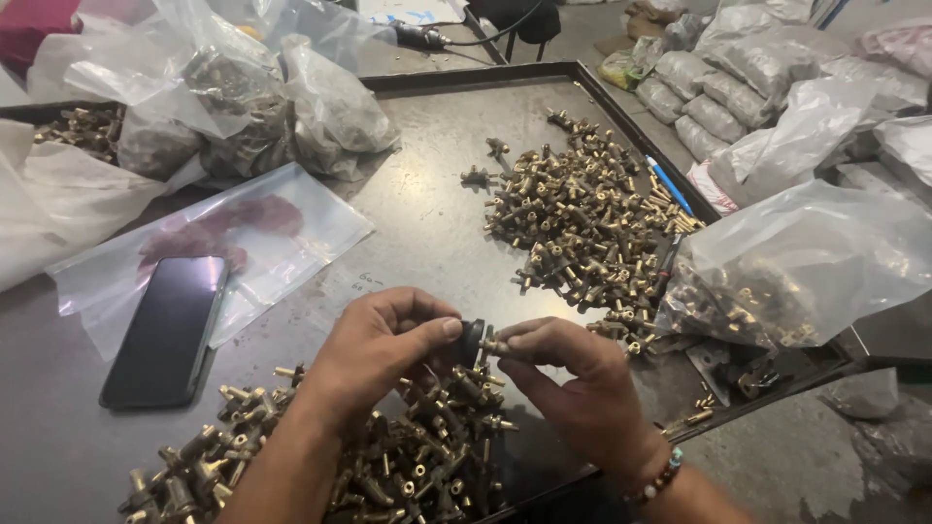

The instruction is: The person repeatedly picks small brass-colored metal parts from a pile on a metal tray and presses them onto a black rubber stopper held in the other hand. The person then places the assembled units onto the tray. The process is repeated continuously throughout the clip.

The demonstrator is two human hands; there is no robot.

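Left hand (374,354) pinches a dark cap (470,340), right hand (573,374) grips a brass fitting (493,344); both meet just above the near pile (388,456) (far pile (582,218) beyond). Best keep parts aligned, pinch firm

Dim, flat light; glare on plastic bags (806,243), soft shadows, wide-angle bend at edges.

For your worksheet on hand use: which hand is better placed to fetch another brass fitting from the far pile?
Probably the right hand: it lies on the same side as the far pile. The left hand pinches a dark part.
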